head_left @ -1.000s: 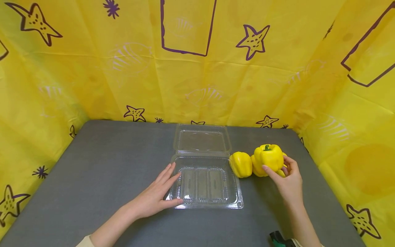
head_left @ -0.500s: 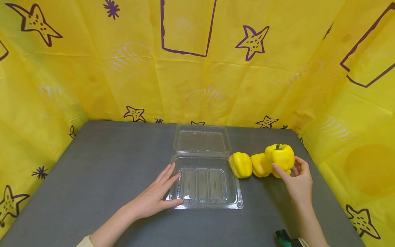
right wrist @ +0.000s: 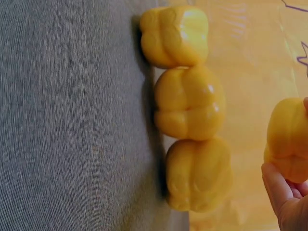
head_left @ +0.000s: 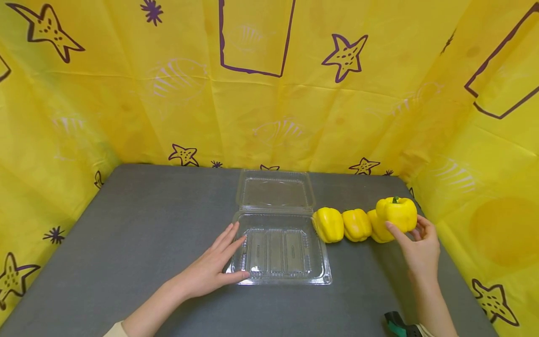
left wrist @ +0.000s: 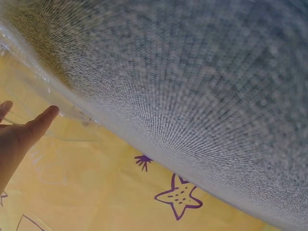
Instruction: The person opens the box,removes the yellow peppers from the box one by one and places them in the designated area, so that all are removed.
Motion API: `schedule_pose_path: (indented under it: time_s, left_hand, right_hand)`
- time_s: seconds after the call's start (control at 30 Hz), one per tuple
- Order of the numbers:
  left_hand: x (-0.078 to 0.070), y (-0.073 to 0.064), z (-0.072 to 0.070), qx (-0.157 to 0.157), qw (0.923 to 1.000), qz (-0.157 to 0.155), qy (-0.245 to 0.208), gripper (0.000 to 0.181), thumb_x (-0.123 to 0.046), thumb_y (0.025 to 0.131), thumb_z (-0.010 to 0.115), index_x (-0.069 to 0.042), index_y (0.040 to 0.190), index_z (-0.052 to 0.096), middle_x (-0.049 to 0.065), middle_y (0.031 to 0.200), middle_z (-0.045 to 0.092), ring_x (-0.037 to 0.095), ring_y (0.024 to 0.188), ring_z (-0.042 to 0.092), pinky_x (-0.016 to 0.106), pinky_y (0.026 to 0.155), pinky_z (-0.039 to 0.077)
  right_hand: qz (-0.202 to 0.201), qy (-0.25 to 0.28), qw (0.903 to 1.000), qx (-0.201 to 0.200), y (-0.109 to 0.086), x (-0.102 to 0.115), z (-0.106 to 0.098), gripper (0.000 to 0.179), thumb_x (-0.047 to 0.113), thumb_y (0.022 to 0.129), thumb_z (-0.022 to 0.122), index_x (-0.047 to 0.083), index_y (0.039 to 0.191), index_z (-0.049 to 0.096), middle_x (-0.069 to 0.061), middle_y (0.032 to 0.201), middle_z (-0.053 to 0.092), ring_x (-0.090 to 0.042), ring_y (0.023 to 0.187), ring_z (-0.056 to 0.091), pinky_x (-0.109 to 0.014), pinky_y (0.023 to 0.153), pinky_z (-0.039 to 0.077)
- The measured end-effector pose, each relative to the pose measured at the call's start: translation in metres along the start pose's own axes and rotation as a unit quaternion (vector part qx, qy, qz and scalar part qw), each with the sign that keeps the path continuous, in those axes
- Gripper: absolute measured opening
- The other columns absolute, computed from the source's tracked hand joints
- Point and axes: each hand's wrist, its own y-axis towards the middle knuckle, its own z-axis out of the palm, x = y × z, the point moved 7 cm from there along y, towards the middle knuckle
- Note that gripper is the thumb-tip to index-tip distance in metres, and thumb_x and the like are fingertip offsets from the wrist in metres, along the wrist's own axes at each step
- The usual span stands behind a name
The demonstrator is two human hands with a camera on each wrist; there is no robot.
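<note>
My right hand (head_left: pixel 418 250) grips a yellow bell pepper (head_left: pixel 397 214) with a green stem, stem up, thumb on one side and fingers on the other. In the right wrist view this held pepper (right wrist: pixel 288 139) is apart from three more peppers (right wrist: pixel 190 103), which lie in a touching row on the table. In the head view the row runs from the left pepper (head_left: pixel 330 225) to the right one (head_left: pixel 378 229), partly hidden by the held one. My left hand (head_left: pixel 212 267), fingers spread and straight, rests on the left side of a clear plastic clamshell container (head_left: pixel 278 279).
The container's lid (head_left: pixel 275 189) lies folded back behind its base. A grey cloth covers the table (head_left: pixel 160 220). Yellow printed curtains (head_left: pixel 269 103) enclose the back and sides. A black and green strap (head_left: pixel 400 325) sits at my right wrist.
My right hand has moved rightward with the held pepper, step by step, uncovering more of the row behind it. The left hand and the container have stayed still.
</note>
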Motion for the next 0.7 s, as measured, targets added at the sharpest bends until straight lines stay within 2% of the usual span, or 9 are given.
schedule_pose_path:
  time_s: [0.3, 0.7]
  left_hand:
    - [0.001, 0.0, 0.0, 0.0, 1.0, 0.0, -0.002, 0.086, -0.056, 0.087, 0.065, -0.007, 0.152, 0.034, 0.01, 0.163, 0.006, 0.028, 0.149, 0.002, 0.056, 0.11, 0.026]
    - [0.0, 0.0, 0.0, 0.001, 1.0, -0.001, -0.005, 0.087, -0.056, 0.087, 0.065, -0.007, 0.151, 0.034, 0.011, 0.163, 0.006, 0.029, 0.149, 0.003, 0.057, 0.11, 0.026]
  right_hand:
    - [0.001, 0.052, 0.9985, -0.019, 0.008, -0.002, -0.011, 0.06, 0.008, 0.074, 0.085, 0.022, 0.119, 0.048, 0.005, 0.11, 0.052, -0.006, 0.095, 0.053, -0.006, 0.069, 0.046]
    - [0.041, 0.055, 0.9969, -0.04, 0.026, -0.015, -0.029, 0.058, 0.013, 0.075, 0.085, 0.023, 0.116, 0.045, 0.004, 0.108, 0.048, -0.005, 0.09, 0.052, -0.006, 0.067, 0.045]
